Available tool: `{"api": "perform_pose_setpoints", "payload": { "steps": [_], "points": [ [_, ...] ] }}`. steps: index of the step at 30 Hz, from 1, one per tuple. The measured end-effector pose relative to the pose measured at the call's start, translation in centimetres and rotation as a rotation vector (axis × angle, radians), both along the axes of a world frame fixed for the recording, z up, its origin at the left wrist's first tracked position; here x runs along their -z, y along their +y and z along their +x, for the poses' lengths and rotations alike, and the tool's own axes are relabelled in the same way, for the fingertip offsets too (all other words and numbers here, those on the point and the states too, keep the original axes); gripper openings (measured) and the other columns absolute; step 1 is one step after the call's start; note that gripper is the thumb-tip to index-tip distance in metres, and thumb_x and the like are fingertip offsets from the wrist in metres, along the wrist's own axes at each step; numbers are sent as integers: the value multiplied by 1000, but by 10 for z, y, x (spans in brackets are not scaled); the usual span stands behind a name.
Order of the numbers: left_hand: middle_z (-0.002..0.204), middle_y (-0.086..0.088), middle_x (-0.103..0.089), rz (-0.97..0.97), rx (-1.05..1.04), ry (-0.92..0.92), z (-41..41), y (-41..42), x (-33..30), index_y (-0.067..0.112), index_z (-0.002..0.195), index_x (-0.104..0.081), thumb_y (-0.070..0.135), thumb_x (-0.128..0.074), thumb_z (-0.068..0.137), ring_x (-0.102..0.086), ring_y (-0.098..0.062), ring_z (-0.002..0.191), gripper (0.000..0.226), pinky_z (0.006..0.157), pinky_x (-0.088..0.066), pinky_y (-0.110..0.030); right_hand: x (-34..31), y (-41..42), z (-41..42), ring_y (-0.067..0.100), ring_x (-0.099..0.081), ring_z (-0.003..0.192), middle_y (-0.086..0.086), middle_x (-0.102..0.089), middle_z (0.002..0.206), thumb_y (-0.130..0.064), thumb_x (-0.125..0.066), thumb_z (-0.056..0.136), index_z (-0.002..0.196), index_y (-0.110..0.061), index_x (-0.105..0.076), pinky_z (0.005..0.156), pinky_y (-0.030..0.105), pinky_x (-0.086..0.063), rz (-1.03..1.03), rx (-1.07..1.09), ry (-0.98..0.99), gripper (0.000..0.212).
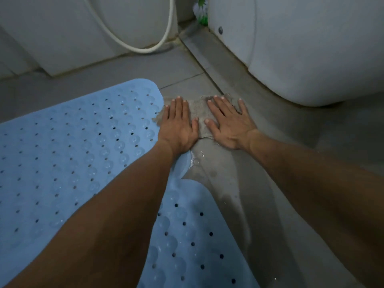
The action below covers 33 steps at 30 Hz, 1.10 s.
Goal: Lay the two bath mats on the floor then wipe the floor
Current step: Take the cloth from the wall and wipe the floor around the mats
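Nearest the camera, a blue bath mat (pixel 187 235) lies flat on the wet grey floor (pixel 239 183), its rounded end overlapped by or touching a second blue bath mat (pixel 79 142) spread to the left. Both hands lie flat, fingers straight, pressing a grey cloth (pixel 198 109) onto the floor just past the second mat's right edge. Left hand (pixel 178 125) sits on the cloth's left part, beside the mat; right hand (pixel 228 123) on its right part, thumbs close together. White toilet base (pixel 311 59) stands beyond, a white hose (pixel 145 46) looping behind.
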<state>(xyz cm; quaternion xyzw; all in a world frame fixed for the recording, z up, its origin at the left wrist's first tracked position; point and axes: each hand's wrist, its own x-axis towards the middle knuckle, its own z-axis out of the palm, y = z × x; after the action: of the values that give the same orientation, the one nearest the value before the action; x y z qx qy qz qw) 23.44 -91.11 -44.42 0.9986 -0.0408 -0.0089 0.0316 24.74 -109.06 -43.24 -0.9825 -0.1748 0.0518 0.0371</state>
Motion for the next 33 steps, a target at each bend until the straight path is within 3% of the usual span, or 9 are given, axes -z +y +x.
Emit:
{"api": "perform_pose_setpoints", "payload": {
  "steps": [8,12,15,17,24,33],
  "points": [
    [161,-17,9,93,-4,171,3,-6,-17,2,153,3,45,-10,99,8,-29,149,70,122,4,-42,1,1,-2,10,10,152,-6,9,166,-60,-3,95,158,-27,4,118,58,13,-71,23,-6,71],
    [161,-17,10,145,-53,204,9,-7,-32,1,152,5,45,-11,100,9,-30,149,70,121,4,-43,-2,9,-1,12,11,152,-5,9,166,-60,-6,96,158,-28,3,116,59,15,-3,84,13,71],
    [161,-16,10,187,12,221,-15,-35,-19,1,152,6,45,-11,99,10,-29,149,70,121,5,-43,13,-18,-35,12,12,152,-5,8,166,-60,-7,96,158,-28,1,116,59,16,76,174,88,71],
    [161,-16,10,31,62,225,-84,-22,0,2,152,5,45,-9,99,10,-29,149,70,121,5,-43,-1,-7,-119,12,12,152,-5,7,166,-61,-8,96,158,-28,0,116,59,17,-104,165,82,71],
    [160,-19,10,66,103,153,-102,-48,-14,0,152,6,43,-9,99,11,-31,149,70,120,9,-44,-6,-39,-131,10,9,152,-7,5,166,-59,-10,99,158,-29,-1,116,59,17,-65,169,26,67],
    [159,-22,12,10,262,161,-194,-114,-11,-3,150,7,42,-12,98,12,-36,147,72,120,7,-48,-9,-99,-255,2,3,151,-12,1,166,-58,-4,99,158,-32,-2,118,59,12,-113,238,14,65]
  ]
}}
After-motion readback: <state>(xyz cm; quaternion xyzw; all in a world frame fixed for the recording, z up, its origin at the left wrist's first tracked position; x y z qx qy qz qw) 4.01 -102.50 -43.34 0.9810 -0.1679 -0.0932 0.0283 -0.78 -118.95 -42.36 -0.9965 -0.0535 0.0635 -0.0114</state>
